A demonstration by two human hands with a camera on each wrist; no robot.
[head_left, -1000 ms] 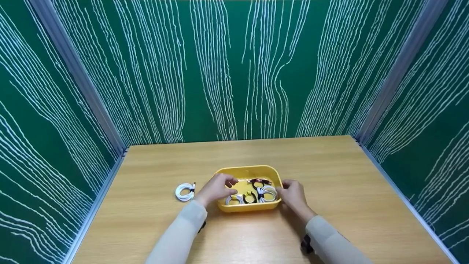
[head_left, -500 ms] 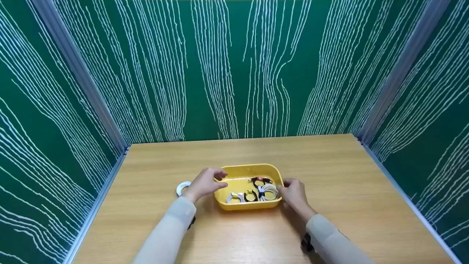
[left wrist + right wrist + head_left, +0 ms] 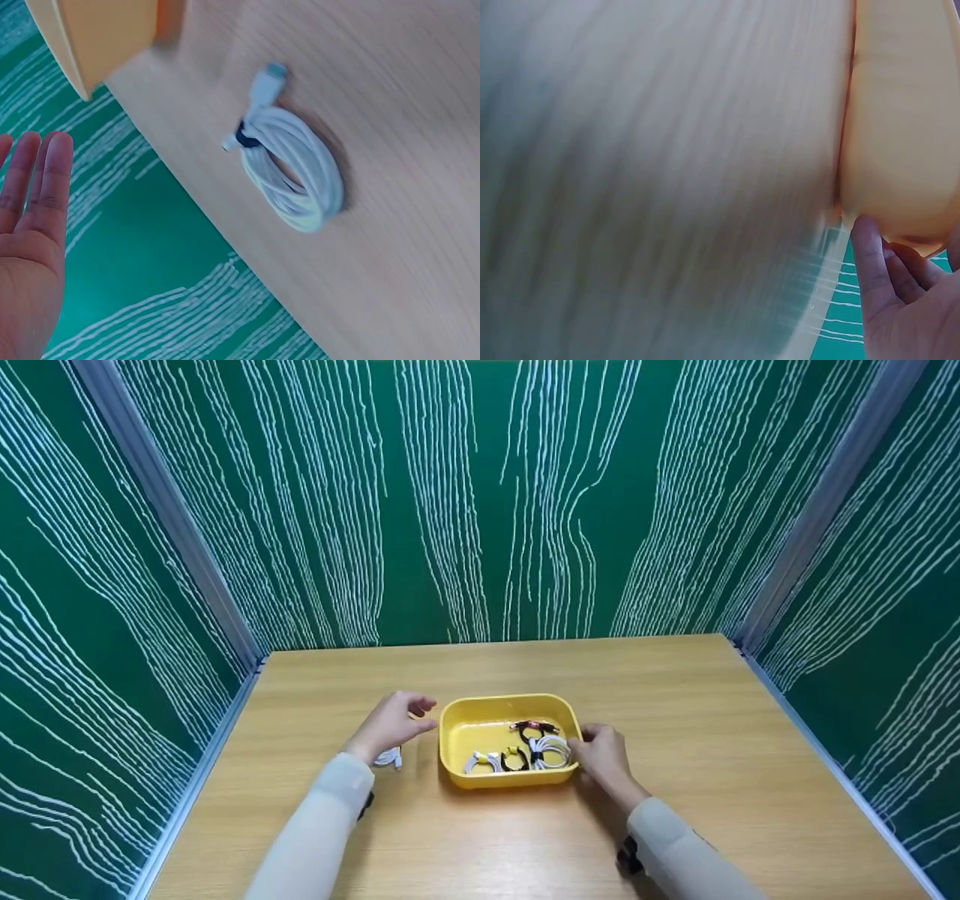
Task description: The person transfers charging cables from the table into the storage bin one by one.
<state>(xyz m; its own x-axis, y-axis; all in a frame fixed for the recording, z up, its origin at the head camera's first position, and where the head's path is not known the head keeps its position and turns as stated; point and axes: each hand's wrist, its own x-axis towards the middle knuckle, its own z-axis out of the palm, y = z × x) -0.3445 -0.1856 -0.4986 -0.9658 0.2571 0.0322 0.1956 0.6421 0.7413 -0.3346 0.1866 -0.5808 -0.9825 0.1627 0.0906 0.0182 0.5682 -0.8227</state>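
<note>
A yellow tray (image 3: 510, 778) sits mid-table with several coiled cables in it: a white one (image 3: 551, 751), a black one (image 3: 513, 762), a small white one (image 3: 480, 765) and a dark red one (image 3: 532, 727). My right hand (image 3: 598, 748) grips the tray's right rim; in the right wrist view its fingers (image 3: 871, 251) curl against the tray wall (image 3: 900, 112). My left hand (image 3: 394, 722) hovers left of the tray with relaxed fingers, holding nothing. Under it lies a white coiled cable (image 3: 390, 758), mostly hidden in the head view. The left wrist view shows that cable (image 3: 296, 176) bound by a black tie, apart from my left hand's fingers (image 3: 34, 176).
The wooden table (image 3: 675, 810) is boxed in by green patterned walls (image 3: 480, 510) on the left, back and right. Metal strips run along its side edges. The tray's corner (image 3: 105, 30) lies close to the loose cable.
My left hand has drawn out of the tray and moved left, over the white cable on the table. The right hand has stayed at the tray's right rim.
</note>
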